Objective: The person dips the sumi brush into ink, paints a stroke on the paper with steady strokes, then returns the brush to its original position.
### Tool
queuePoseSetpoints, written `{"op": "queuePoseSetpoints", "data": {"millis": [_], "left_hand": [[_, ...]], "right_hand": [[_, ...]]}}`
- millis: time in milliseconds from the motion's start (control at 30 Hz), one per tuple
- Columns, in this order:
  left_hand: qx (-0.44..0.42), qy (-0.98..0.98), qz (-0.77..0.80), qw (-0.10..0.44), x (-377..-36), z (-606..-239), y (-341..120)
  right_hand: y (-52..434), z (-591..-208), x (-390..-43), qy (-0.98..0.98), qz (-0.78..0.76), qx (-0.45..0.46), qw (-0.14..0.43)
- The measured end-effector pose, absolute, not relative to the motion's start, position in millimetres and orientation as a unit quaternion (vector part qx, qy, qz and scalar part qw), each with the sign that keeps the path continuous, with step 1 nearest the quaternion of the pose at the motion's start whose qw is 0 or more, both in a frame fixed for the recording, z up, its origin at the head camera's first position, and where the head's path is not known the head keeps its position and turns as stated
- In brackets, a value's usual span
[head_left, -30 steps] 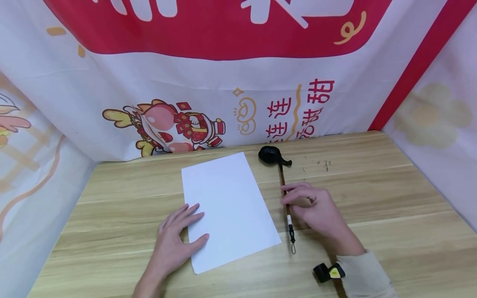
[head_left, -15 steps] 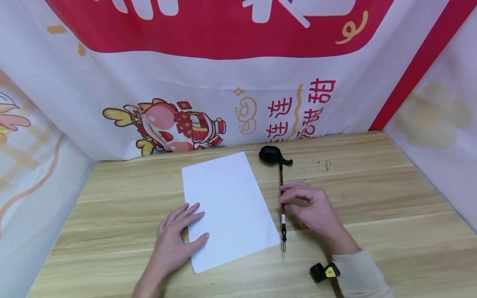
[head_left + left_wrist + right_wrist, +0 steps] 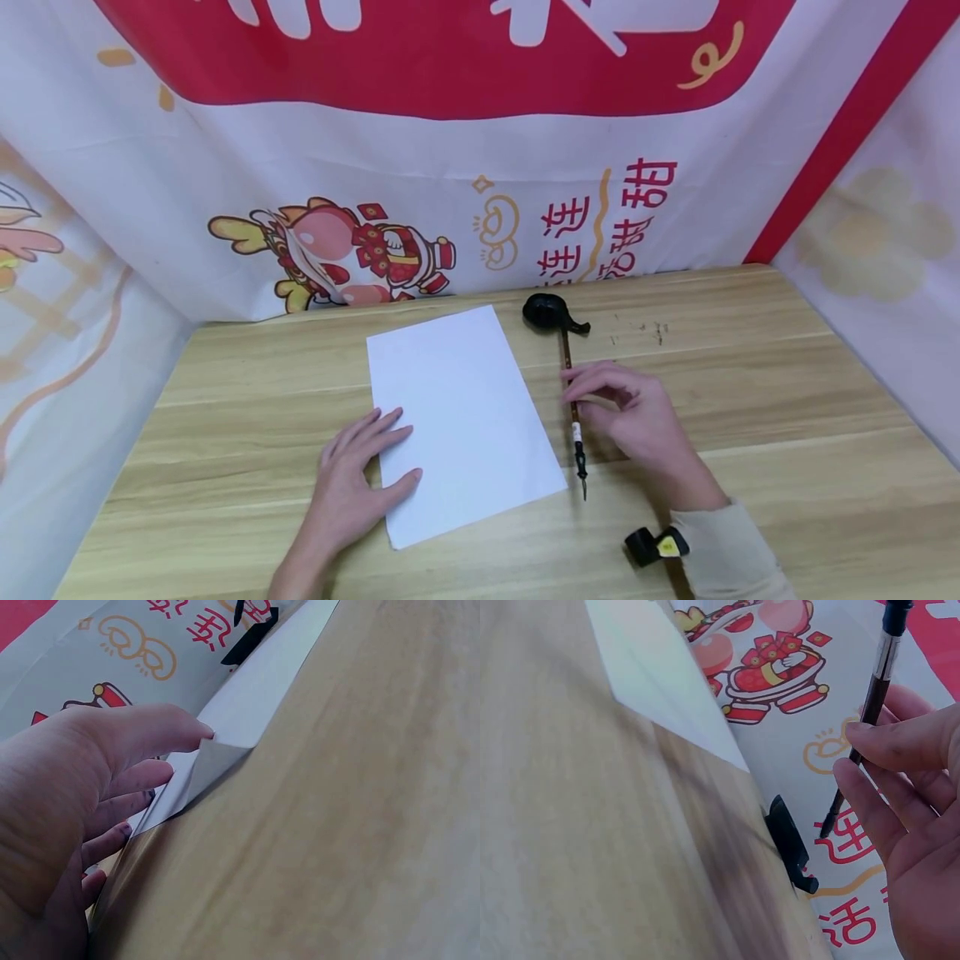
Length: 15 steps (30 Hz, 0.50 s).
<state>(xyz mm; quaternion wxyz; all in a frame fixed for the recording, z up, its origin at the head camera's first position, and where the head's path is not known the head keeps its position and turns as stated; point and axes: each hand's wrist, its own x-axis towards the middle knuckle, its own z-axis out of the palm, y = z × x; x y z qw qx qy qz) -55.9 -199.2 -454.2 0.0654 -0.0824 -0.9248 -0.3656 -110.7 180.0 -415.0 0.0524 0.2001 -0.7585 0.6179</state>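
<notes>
The right hand [image 3: 637, 417] has its grip pinched round the brush [image 3: 572, 398], which lies on the worktop [image 3: 750, 400] just right of the paper [image 3: 461, 421]. The left hand [image 3: 352, 487] rests flat, fingers straight, on the paper's near left edge.

Wooden table [image 3: 750, 392], light grain in long planks, backed on three sides by a printed cloth. A white sheet of paper [image 3: 457, 417] lay flat near the middle, slightly askew, with a left hand [image 3: 352, 492] resting flat on its near left corner. A small black ink dish [image 3: 551, 312] stood near the far edge, just right of the sheet. A few small dark marks [image 3: 645, 331] dotted the wood right of the dish.
</notes>
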Motion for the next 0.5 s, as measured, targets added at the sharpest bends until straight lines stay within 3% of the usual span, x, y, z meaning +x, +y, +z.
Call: {"op": "queuePoseSetpoints", "data": {"millis": [500], "left_hand": [[-0.088, -0.926, -0.359, 0.076, -54.9, -454.0, -199.8]], "right_hand": [[185.1, -397.2, -131.5, -0.683, 0.703, 0.194, 0.045]]}}
